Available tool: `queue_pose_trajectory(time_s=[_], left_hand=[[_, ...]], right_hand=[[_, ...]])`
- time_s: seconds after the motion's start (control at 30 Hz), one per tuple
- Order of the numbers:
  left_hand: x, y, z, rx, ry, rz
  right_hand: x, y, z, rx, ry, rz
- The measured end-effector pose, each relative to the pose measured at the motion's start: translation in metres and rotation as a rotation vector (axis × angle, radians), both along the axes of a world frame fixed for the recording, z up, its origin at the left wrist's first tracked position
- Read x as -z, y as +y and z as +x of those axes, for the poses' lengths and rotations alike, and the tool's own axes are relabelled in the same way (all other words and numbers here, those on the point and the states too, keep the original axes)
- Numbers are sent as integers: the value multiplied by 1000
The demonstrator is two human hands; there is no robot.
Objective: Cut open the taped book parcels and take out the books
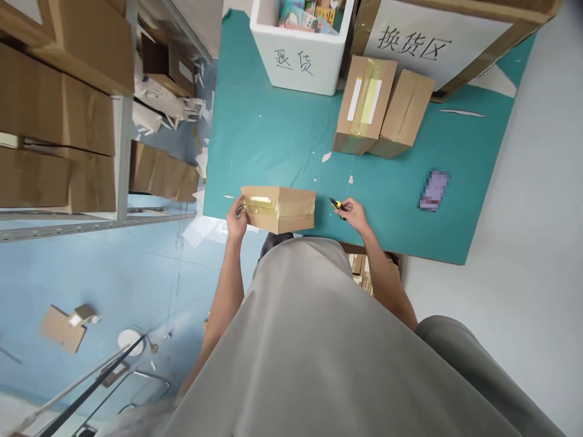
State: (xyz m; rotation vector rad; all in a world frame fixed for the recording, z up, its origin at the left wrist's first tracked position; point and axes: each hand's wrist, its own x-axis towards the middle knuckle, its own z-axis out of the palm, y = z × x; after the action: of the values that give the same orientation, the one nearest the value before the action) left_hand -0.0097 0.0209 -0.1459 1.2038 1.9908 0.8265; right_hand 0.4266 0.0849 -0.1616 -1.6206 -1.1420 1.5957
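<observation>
A taped cardboard box (296, 209) is at the near edge of the green table (273, 139), one corner turned toward me. My left hand (237, 220) grips its left end, with the fingers against the side. To the right of the box, my right hand (353, 213) is closed around a black and yellow utility knife (336, 204), whose tip points left toward the box without touching it. Clear yellowish tape runs across the box, and a pale strip shows on its left face.
Two closed boxes (364, 106) (403, 115) stand near a white bin (303, 57) and a large labelled carton (419, 42). A blurred purple object (434, 190) lies at the right. Shelves of cartons (86, 115) rise at the left; scraps litter the floor.
</observation>
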Motion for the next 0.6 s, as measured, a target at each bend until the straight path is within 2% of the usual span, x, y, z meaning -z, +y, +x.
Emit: queue_pose_trajectory(time_s=[0.13, 0.27, 0.33, 0.4, 0.5, 0.6], left_hand=[[3, 0, -12, -109, -103, -52], [6, 4, -6, -177, -136, -43], [10, 8, 3, -189, -157, -53], [16, 14, 21, -175, -197, -88], [26, 24, 64, -81, -276, -146], [33, 32, 115, 164, -401, -154]], right_hand=[[-21, 3, -32, -82, 257, -84], [-45, -1, -71, -46, 216, -39], [-53, -2, -79, -16, 189, -18], [-62, -1, -77, 25, 167, 16], [-82, 8, -56, 131, 69, 161], [-105, 21, -30, 173, -75, 338]])
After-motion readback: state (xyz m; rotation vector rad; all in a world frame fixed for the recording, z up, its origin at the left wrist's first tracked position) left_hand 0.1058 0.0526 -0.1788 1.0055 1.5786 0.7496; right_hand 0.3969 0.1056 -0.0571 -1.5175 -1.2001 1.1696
